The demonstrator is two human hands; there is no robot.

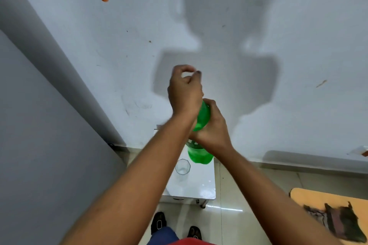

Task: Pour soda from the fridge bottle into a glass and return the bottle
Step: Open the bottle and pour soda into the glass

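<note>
Nearest the camera, at six o'clock, two shoes [159,223] stood on the tiled floor before a small white table [199,189]. On its top, toward nine o'clock of the bottle's base, an empty glass [182,166] waited, apparently still unfilled. Just beyond, the green bottle [202,117] was held upright above the table, some soda visible in its lower part. The right hand [214,127] was wrapped firmly round its middle, seemingly to steady it. Farther up, at twelve o'clock of the bottle, the left hand [185,89] was curled closed over the neck, likely twisting the cap, which was hidden. Behind stood a pale wall [258,16].
</note>
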